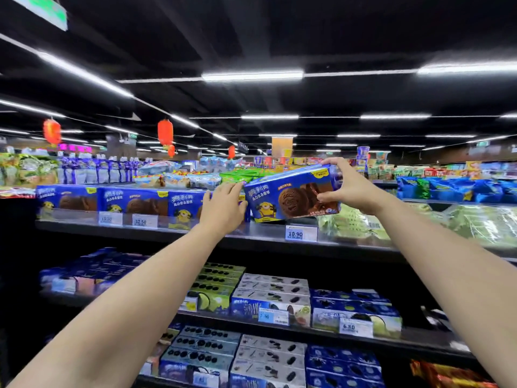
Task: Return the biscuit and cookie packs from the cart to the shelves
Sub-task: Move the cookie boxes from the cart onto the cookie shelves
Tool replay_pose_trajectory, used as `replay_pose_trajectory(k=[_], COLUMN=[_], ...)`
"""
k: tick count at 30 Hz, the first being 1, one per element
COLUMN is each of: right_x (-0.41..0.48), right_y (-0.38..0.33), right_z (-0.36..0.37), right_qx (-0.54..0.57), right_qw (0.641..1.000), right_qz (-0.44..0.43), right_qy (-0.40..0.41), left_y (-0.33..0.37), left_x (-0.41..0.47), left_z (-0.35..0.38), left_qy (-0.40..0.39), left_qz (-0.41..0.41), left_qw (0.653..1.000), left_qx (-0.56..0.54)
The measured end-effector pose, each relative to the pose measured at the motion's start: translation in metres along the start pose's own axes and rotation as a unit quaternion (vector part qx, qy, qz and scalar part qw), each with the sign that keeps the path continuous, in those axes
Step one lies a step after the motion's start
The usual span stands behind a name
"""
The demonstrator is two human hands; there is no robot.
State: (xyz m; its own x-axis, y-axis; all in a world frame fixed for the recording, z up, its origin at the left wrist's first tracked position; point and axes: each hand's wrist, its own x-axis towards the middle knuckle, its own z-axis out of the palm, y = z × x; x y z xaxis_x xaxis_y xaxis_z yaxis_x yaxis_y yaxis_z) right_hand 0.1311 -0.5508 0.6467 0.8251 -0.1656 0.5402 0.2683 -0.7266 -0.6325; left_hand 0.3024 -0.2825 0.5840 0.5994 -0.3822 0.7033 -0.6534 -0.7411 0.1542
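A blue cookie box with a brown biscuit picture is tilted over the top shelf. My right hand grips its right end, fingers on the top edge and thumb underneath. My left hand is open, its fingertips touching the box's left upper corner and its palm against the row of matching blue boxes standing on the same shelf. The cart is out of view.
Price tags line the shelf rail. Green wrapped packs lie right of the box. Lower shelves hold stacked blue, white and green cookie boxes. Further goods and red lanterns fill the background.
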Motion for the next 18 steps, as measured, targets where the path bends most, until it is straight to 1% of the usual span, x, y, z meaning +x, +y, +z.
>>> replay_pose_trajectory(k=[3, 8, 12, 15, 18], right_x=[0.001, 0.004, 0.007, 0.006, 0.004], right_y=[0.015, 0.027, 0.030, 0.029, 0.028], right_z=[0.002, 0.012, 0.012, 0.015, 0.020], right_qx=[0.025, 0.042, 0.048, 0.018, -0.004], right_qw=[0.999, 0.998, 0.998, 0.998, 0.999], right_qz=[0.021, 0.038, 0.049, 0.055, 0.053], right_qy=[-0.012, -0.009, -0.014, -0.012, 0.007], left_y=[0.002, -0.001, -0.005, -0.007, -0.008], left_x=[0.006, 0.008, 0.013, 0.013, 0.014], left_z=[0.010, 0.011, 0.009, 0.010, 0.013], left_qy=[-0.037, -0.022, -0.039, -0.036, -0.034], left_qz=[-0.024, -0.044, -0.051, -0.054, -0.056], left_qw=[0.999, 0.999, 0.998, 0.998, 0.998], left_qx=[0.025, 0.020, 0.003, -0.001, -0.006])
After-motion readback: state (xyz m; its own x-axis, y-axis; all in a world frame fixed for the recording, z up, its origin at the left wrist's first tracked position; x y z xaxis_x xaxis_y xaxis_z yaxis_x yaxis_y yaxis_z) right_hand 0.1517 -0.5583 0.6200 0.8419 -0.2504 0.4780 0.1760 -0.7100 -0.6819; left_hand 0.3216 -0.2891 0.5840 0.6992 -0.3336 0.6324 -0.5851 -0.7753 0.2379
